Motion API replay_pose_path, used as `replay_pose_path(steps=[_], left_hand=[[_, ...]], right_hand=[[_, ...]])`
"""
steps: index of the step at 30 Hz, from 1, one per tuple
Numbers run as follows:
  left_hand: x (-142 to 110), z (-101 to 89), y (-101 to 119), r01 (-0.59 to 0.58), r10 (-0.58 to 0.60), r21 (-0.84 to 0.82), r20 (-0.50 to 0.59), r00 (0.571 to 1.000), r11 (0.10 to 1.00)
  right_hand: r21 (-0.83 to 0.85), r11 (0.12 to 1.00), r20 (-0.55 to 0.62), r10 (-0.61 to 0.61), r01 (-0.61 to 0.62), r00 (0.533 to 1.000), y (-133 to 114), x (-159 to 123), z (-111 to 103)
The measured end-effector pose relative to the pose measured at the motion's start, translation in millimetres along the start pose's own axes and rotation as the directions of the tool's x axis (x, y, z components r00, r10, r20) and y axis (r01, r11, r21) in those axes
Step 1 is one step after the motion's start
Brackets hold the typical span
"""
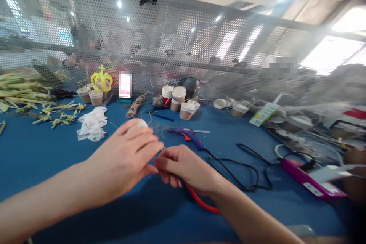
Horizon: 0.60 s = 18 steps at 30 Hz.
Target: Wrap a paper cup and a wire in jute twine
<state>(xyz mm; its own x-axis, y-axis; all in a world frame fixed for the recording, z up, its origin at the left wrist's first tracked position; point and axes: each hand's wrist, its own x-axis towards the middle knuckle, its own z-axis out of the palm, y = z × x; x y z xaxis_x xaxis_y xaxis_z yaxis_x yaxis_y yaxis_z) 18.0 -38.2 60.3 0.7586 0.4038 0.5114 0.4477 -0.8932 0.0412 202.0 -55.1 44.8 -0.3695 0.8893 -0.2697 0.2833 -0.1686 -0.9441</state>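
Observation:
My left hand (pixel 126 160) is curled round a white round object (pixel 139 123) that peeks out above its fingers. My right hand (pixel 183 167) meets it at the fingertips, closed in a pinch on something too small to make out. A red-handled tool (pixel 201 201) lies under my right hand and wrist; I cannot tell whether the hand grips it. Both hands hover over the blue table (pixel 42 152). A blue glue gun (pixel 188 135) lies just beyond my right hand, its black cord (pixel 243 167) looping to the right.
Paper cups (pixel 178 101) stand at the back, more cups under a yellow crown (pixel 101 80) at the left. White cloth (pixel 92 124), green palm strips (pixel 25 93), a pink box (pixel 309 181) and clutter at the right. A perforated metal screen (pixel 171 45) closes the far edge.

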Motion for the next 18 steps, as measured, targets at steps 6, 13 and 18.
replay_pose_path(steps=[6, 13, 18], left_hand=[[5, 13.5, -3, 0.302, -0.186, -0.270, 0.382, 0.905, 0.914], [11, 22.7, -4, 0.684, -0.268, -0.624, 0.633, 0.726, 0.378], [10, 30.8, -8, 0.670, -0.231, -0.693, 0.629, 0.742, 0.266]], right_hand=[[-0.410, 0.900, 0.102, -0.114, 0.146, 0.988, -26, 11, -26], [-0.936, 0.308, -0.246, -0.216, -0.173, 0.945, -19, 129, -100], [-0.939, 0.212, -0.288, -0.047, -0.272, 0.956, 2, 176, -109]])
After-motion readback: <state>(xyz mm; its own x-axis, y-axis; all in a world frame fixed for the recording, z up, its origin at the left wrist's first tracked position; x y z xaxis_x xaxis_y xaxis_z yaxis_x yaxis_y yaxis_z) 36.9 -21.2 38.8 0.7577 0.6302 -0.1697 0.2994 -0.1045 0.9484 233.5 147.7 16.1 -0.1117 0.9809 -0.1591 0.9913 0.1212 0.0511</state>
